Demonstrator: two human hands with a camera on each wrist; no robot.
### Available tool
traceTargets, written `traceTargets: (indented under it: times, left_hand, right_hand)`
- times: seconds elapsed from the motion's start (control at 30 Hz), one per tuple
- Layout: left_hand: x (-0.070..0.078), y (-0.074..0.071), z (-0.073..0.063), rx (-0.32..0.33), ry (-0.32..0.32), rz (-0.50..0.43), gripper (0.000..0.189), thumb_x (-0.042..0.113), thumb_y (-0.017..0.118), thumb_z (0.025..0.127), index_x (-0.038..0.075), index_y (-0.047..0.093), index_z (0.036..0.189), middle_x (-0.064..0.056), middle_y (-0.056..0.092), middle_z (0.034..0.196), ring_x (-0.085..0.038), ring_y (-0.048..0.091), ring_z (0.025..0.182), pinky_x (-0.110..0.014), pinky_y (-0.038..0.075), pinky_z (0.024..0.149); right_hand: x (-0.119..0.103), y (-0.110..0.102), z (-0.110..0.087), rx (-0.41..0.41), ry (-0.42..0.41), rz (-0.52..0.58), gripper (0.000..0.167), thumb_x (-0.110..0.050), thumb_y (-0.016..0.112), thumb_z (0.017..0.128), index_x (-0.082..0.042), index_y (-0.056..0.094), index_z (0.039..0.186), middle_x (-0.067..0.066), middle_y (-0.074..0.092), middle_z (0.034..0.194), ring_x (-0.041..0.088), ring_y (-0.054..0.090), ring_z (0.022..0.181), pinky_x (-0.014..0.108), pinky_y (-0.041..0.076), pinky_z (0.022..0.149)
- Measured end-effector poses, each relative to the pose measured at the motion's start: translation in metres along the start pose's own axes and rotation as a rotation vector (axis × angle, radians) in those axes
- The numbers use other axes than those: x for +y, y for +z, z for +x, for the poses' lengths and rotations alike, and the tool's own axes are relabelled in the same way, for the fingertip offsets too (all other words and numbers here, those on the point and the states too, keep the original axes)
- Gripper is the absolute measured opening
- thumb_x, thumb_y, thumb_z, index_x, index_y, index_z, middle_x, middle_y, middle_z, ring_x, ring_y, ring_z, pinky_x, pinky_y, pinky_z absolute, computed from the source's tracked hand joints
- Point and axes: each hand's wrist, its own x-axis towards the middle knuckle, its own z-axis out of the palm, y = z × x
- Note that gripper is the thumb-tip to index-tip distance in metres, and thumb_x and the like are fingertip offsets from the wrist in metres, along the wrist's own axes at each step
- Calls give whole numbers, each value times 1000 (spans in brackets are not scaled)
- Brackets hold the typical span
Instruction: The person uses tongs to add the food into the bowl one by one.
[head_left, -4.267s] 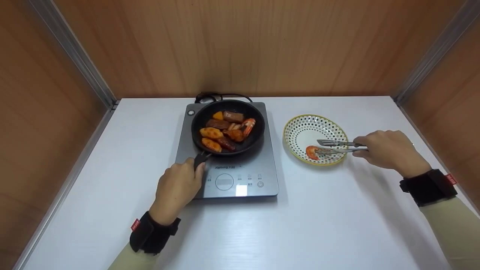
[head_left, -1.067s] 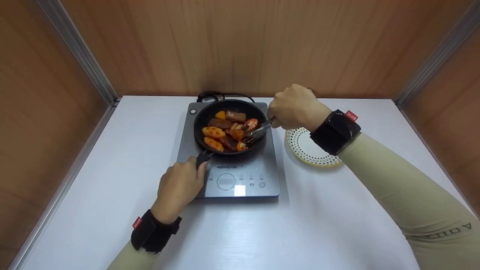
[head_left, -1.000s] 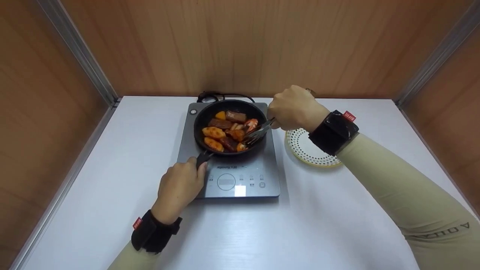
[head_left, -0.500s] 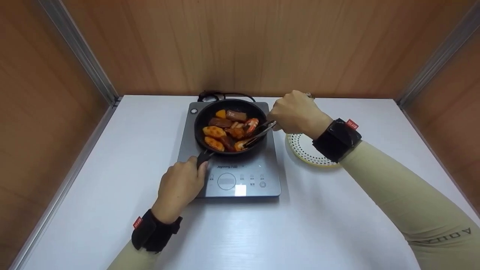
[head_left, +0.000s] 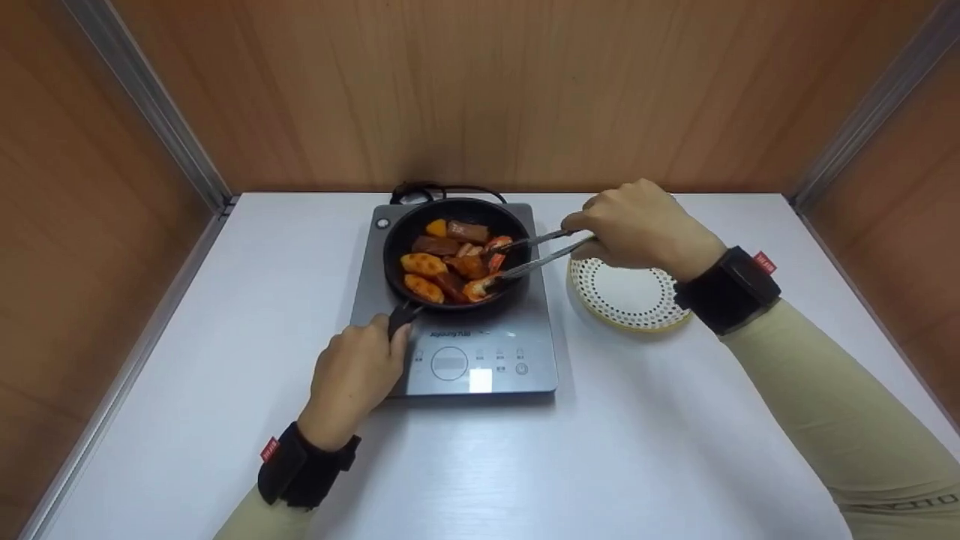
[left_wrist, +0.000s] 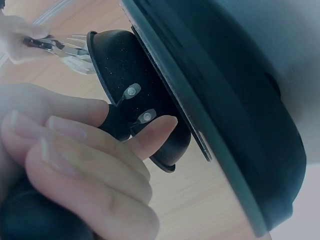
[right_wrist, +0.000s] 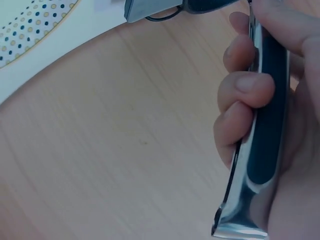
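Observation:
My left hand (head_left: 356, 371) grips the black handle of a frying pan (head_left: 401, 236); the left wrist view shows the pan's outer side (left_wrist: 135, 65) and curled fingers (left_wrist: 95, 170). My right hand (head_left: 645, 225) holds metal tongs (head_left: 547, 259), whose arms stand apart and reach over the pan's right side. The lower tip is at a shrimp (head_left: 478, 289) near the front right rim. By the upper tip lies another shrimp (head_left: 498, 244). In the right wrist view, fingers wrap the tongs' dark-padded handle (right_wrist: 271, 110); the tips are out of that view.
The pan sits on a grey induction cooktop (head_left: 487, 380) with a black cable behind it. Meat chunks (head_left: 435, 246) and orange-yellow slices (head_left: 424, 264) share the pan. A dotted plate (head_left: 626, 292) stands right, partly under my right hand. Wooden panels (head_left: 480, 97) enclose the table.
My right hand carried a shrimp from the plate to the pan. Over the last half second the tongs spread apart and the hand shifted right. My left hand stayed on the handle.

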Motion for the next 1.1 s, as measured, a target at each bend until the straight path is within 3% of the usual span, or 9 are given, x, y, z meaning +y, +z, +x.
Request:
traceTargets:
  times: [0.1, 0.2, 0.33, 0.47, 0.6, 0.73, 1.1]
  left_hand:
    - [0, 0, 0, 8, 9, 2, 35, 28, 62, 108, -1, 64, 87, -11, 58, 64, -23, 57, 54, -35, 40, 44]
    - [-1, 0, -1, 17, 18, 8, 35, 27, 62, 108, -1, 65, 87, -11, 59, 64, -23, 57, 55, -35, 40, 44]
    - [-2, -1, 0, 11, 24, 6, 35, 27, 62, 108, -2, 65, 89, -11, 59, 65, -23, 57, 55, -34, 40, 45]
    - [-5, -2, 0, 4, 14, 2, 35, 28, 62, 108, -2, 65, 90, -10, 58, 65, -23, 56, 55, -34, 39, 45]
    - [-7, -3, -1, -4, 4, -4, 35, 28, 61, 109, -1, 64, 89, -9, 57, 64, -22, 55, 54, -33, 39, 45]
    - [-7, -3, -1, -14, 0, -10, 35, 28, 61, 109, -1, 64, 89, -9, 57, 64, -22, 54, 54, -32, 39, 45]
    - [-6, -4, -1, -14, -8, -5, 35, 28, 61, 109, -2, 65, 91, -11, 58, 65, -23, 55, 54, -33, 38, 45]
  right_hand:
    - [8, 4, -18, 19, 77, 52, 24, -32, 85, 91, -15, 76, 105, 1, 74, 82, 23, 64, 66, 45, 48, 56]
    - [15, 14, -41, 31, 209, 124, 26, -34, 80, 95, -15, 74, 111, 0, 71, 84, 20, 61, 70, 43, 47, 60]
    - [24, 31, -75, 32, 399, 229, 34, -38, 74, 100, -15, 72, 126, 2, 72, 93, 24, 61, 78, 48, 47, 66]
    - [30, 47, -95, 56, 519, 297, 38, -42, 70, 102, -15, 71, 128, 4, 69, 91, 27, 59, 80, 50, 45, 65]
    - [30, 62, -107, 103, 612, 352, 43, -44, 66, 104, -12, 69, 133, 9, 69, 91, 29, 59, 81, 48, 42, 64]
    - [28, 76, -115, 133, 688, 390, 51, -45, 66, 105, -8, 66, 140, 16, 72, 100, 35, 63, 87, 56, 46, 69]
    - [24, 104, -123, 143, 815, 399, 57, -47, 66, 104, -3, 62, 141, 28, 71, 121, 52, 68, 106, 65, 49, 76]
